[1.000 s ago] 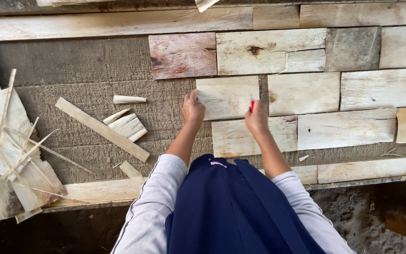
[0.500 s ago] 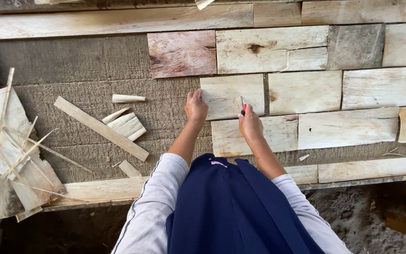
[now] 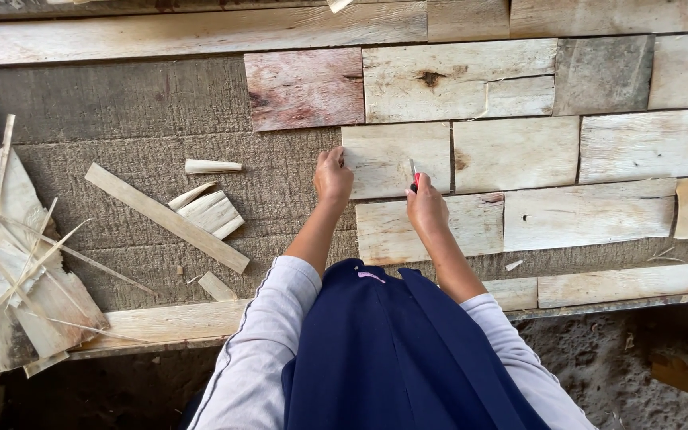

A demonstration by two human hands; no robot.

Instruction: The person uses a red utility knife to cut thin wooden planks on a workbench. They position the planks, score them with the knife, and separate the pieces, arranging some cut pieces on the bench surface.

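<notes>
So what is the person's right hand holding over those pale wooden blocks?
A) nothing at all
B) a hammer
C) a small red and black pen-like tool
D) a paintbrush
C: the right hand grips a thin red and black tool, its tip on the pale wooden block, while the left hand rests on that block's left edge.

Soft, even daylight, no glare. Shadows faint, short, thin under the wood blocks (image 3: pixel 396 159) and scraps. Lower corners darker, ground there dim. Focus sharp across the frame; slight wide-angle bowing at edges; no motion blur
</notes>
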